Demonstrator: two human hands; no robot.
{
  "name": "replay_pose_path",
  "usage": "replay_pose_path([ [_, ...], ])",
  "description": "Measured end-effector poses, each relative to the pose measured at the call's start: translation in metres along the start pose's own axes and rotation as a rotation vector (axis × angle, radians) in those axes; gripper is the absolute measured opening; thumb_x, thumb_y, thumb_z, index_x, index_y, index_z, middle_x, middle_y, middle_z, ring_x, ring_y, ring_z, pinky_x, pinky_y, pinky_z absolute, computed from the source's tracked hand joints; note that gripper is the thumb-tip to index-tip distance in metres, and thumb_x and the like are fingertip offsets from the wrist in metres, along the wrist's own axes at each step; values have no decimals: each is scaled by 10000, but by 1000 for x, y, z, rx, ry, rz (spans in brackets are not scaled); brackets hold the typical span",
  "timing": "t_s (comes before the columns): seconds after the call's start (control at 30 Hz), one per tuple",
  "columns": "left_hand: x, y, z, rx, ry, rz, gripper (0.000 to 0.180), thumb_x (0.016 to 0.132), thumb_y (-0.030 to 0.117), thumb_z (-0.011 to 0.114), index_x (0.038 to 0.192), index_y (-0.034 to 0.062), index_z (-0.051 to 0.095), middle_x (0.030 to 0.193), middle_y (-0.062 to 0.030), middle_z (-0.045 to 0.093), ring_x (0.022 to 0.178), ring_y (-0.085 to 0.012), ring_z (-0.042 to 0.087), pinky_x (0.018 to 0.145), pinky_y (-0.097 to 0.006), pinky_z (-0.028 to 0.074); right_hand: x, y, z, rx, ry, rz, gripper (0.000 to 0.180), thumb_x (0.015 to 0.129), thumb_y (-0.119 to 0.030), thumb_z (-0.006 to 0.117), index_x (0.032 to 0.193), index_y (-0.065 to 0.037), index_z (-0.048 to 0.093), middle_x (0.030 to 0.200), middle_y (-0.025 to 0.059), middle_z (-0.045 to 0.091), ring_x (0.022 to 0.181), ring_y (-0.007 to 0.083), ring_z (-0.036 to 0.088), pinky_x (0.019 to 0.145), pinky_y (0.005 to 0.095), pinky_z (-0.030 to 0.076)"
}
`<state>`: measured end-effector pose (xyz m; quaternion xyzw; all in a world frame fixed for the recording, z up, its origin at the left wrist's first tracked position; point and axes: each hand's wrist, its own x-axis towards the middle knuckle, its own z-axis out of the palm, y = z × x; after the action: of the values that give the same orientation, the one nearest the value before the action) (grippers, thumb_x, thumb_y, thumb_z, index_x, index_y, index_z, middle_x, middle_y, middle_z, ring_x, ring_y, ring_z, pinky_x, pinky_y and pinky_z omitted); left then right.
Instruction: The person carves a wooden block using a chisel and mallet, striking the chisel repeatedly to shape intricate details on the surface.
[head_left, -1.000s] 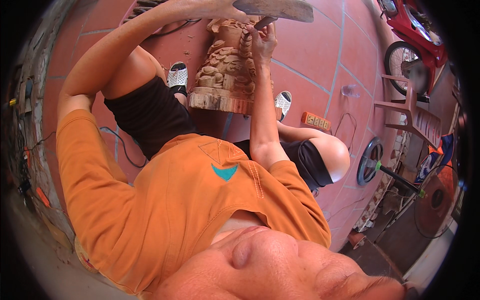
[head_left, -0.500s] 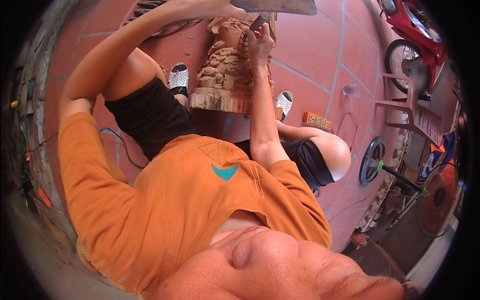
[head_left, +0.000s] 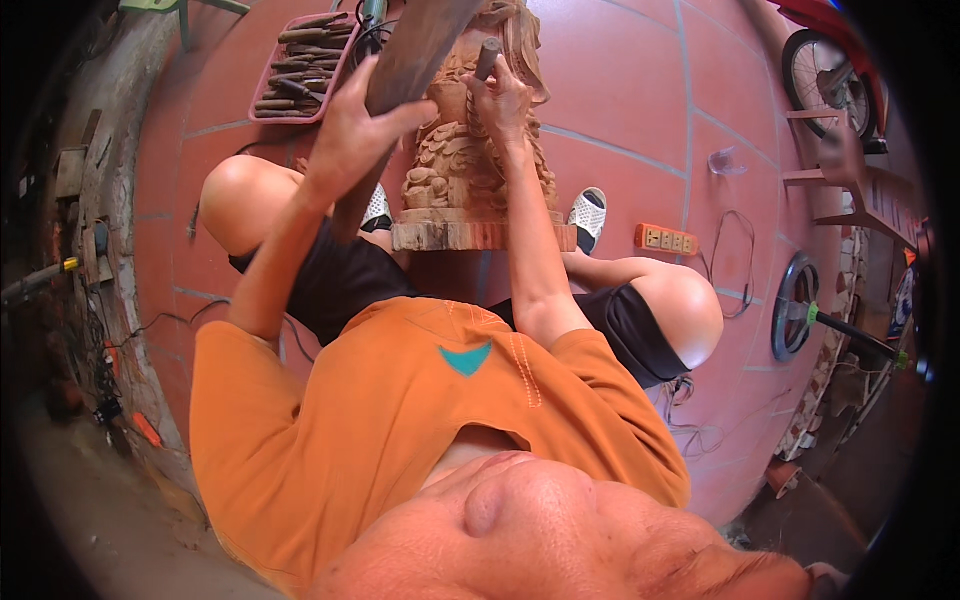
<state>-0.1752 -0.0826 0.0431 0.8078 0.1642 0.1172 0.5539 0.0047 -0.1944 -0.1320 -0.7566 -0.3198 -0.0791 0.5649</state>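
Note:
In front of me, between my legs, stands a carved wooden sculpture [head_left: 452, 165] on a rough wooden base [head_left: 450, 237]. My left hand [head_left: 350, 145] is round a flat, paddle-like wooden mallet [head_left: 415, 55], its thumb sticking out. The mallet is tilted, its broad end up over the sculpture's left side and its narrow end down by my left thigh. My right hand [head_left: 505, 105] grips a chisel [head_left: 488, 58] against the upper right part of the carving. Only the top of the chisel's round handle shows; its blade is hidden.
A pink basket [head_left: 262, 100] of several carving tools lies at the far left, with a corded tool [head_left: 374, 15] beside it. An orange power strip [head_left: 667, 240] and loose cable [head_left: 745, 265] lie on the right. Further right are a chair [head_left: 870, 200] and a motorbike wheel [head_left: 825, 80].
My left hand has come back left and nearer to me, swinging the mallet from level above the chisel to a steep tilt. My right hand stays on the chisel, and the view has shifted.

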Motion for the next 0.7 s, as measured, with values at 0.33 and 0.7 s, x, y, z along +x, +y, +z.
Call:
replay_pose_path([
  [0.33, -1, -29, 12, 74, -1, -41, 536, 886, 231, 771, 1309, -11, 548, 929, -60, 678, 750, -113, 639, 679, -276, 528, -3, 0, 9, 64, -4, -10, 262, 833, -167, 746, 1034, -59, 617, 930, 174, 682, 833, 397, 672, 686, 470, 524],
  [0.7, -4, -39, 29, 309, -77, -73, 650, 888, 345, 746, 1346, -34, 485, 1029, -242, 719, 985, -304, 721, 903, -400, 527, -2, -9, 0, 47, -62, -19, 260, 846, -125, 726, 1083, -74, 632, 941, 160, 698, 857, 375, 691, 710, 439, 554],
])
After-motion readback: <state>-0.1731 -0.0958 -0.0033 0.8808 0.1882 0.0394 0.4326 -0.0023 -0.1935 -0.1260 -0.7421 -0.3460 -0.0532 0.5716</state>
